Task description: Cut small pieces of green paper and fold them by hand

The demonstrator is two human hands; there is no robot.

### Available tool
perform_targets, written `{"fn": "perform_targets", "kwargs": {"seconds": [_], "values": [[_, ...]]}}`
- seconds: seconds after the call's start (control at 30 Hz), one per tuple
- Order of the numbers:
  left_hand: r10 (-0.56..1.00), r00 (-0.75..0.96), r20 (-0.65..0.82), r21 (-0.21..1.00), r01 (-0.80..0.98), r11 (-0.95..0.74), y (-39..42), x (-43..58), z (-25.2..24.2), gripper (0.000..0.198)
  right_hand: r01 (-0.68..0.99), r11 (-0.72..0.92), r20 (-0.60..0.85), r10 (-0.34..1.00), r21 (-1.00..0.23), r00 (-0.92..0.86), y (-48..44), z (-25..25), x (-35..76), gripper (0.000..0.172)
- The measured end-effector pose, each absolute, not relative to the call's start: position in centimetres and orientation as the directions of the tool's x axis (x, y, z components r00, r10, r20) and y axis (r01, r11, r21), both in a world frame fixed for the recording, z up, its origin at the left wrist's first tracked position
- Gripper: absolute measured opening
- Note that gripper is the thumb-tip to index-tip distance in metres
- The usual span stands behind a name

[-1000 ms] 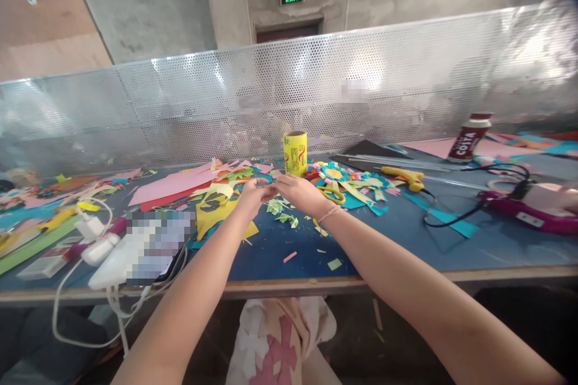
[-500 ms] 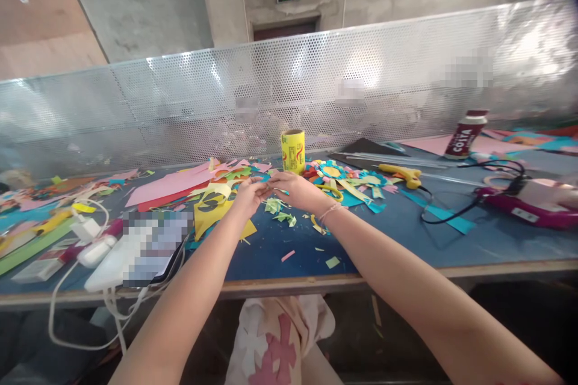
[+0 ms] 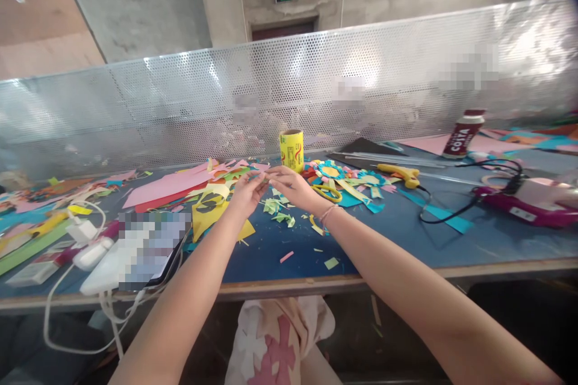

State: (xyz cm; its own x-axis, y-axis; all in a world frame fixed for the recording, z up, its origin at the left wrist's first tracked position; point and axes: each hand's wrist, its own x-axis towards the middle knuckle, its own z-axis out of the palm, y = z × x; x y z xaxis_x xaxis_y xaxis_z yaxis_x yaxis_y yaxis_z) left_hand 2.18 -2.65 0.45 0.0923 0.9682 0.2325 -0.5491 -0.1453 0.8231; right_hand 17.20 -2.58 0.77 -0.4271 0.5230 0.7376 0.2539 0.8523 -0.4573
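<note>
Head camera: the person's bare left hand [image 3: 247, 194] and bare right hand [image 3: 291, 185] meet over a blue tabletop [image 3: 392, 246], fingers curled and fingertips together. Whether anything small is pinched between them I cannot tell, as the fingers hide the spot. Just below the hands lie crumpled pale green paper scraps [image 3: 284, 218]. Right behind the right hand, partly covered by it, an upright yellow printed hollow cylinder [image 3: 291, 149] stands on the table. Beside the left forearm is a bright yellow paper sheet [image 3: 205, 219] with cut edges; farther left, a large pink paper sheet [image 3: 169, 183] overlaps a red one. On the right hand's other side are a yellow plastic loop-shaped handle [image 3: 329, 194], a heap of multicoloured paper pieces [image 3: 347, 175] and a yellow glue gun [image 3: 404, 174] with a black cord. A dark red and white bottle [image 3: 463, 135] stands near the perforated metal panel [image 3: 180, 102].
</note>
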Motion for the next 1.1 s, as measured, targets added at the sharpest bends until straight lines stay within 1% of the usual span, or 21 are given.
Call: {"fn": "perform_targets", "kwargs": {"seconds": [0.07, 0.13, 0.17, 0.2, 0.27, 0.33, 0.4, 0.57, 0.7, 0.87, 0.93, 1.1], "values": [[0.967, 0.070, 0.246, 0.827, -0.536, -0.171, -2.6, 2.2, 0.5, 0.027, 0.181, 0.775, 0.675, 0.620, -0.605, -0.399, -2.7, 0.8, 17.1, 0.028], [0.962, 0.052, 0.268, 0.837, -0.508, -0.206, -2.6, 2.2, 0.5, 0.029, 0.100, 0.653, 0.574, 0.720, -0.751, -0.390, -2.8, 1.0, 17.0, 0.031], [0.957, 0.049, 0.285, 0.841, -0.492, -0.225, -2.6, 2.2, 0.5, 0.031, 0.058, 0.592, 0.529, 0.757, -0.804, -0.385, -2.9, 1.0, 17.0, 0.031], [0.953, 0.049, 0.299, 0.845, -0.477, -0.241, -2.7, 2.2, 0.6, 0.032, 0.020, 0.541, 0.495, 0.782, -0.841, -0.379, -2.9, 1.0, 17.0, 0.032], [0.946, 0.059, 0.319, 0.851, -0.456, -0.259, -2.8, 2.2, 0.7, 0.034, -0.038, 0.484, 0.464, 0.810, -0.874, -0.358, -2.9, 1.0, 17.0, 0.030], [0.945, 0.066, 0.321, 0.860, -0.438, -0.262, -3.0, 2.3, 0.8, 0.036, -0.057, 0.454, 0.446, 0.831, -0.889, -0.332, -2.8, 0.9, 16.9, 0.026], [0.947, 0.066, 0.315, 0.871, -0.416, -0.261, -3.1, 2.3, 0.8, 0.038, -0.043, 0.438, 0.429, 0.849, -0.898, -0.308, -2.7, 0.7, 16.8, 0.023], [0.944, 0.068, 0.322, 0.894, -0.351, -0.280, -2.9, 2.3, 0.6, 0.040, 0.005, 0.471, 0.451, 0.849, -0.882, -0.274, -2.4, 0.3, 16.6, 0.019], [0.932, 0.085, 0.353, 0.900, -0.303, -0.314, -2.6, 2.2, 0.4, 0.042, 0.045, 0.490, 0.463, 0.847, -0.871, -0.261, -2.0, 0.2, 16.6, 0.020], [0.923, 0.091, 0.375, 0.910, -0.229, -0.347, -2.4, 2.2, 0.0, 0.042, 0.192, 0.551, 0.514, 0.832, -0.812, -0.211, -1.5, 0.0, 16.8, 0.017], [0.911, 0.110, 0.398, 0.906, -0.203, -0.372, -2.2, 2.2, -0.3, 0.041, 0.231, 0.563, 0.530, 0.826, -0.793, -0.195, -1.4, -0.1, 16.9, 0.019], [0.890, 0.091, 0.447, 0.894, -0.090, -0.440, -1.7, 2.0, -0.8, 0.041, 0.233, 0.534, 0.497, 0.844, -0.813, -0.200, -1.2, -0.4, 16.9, 0.019]]}}
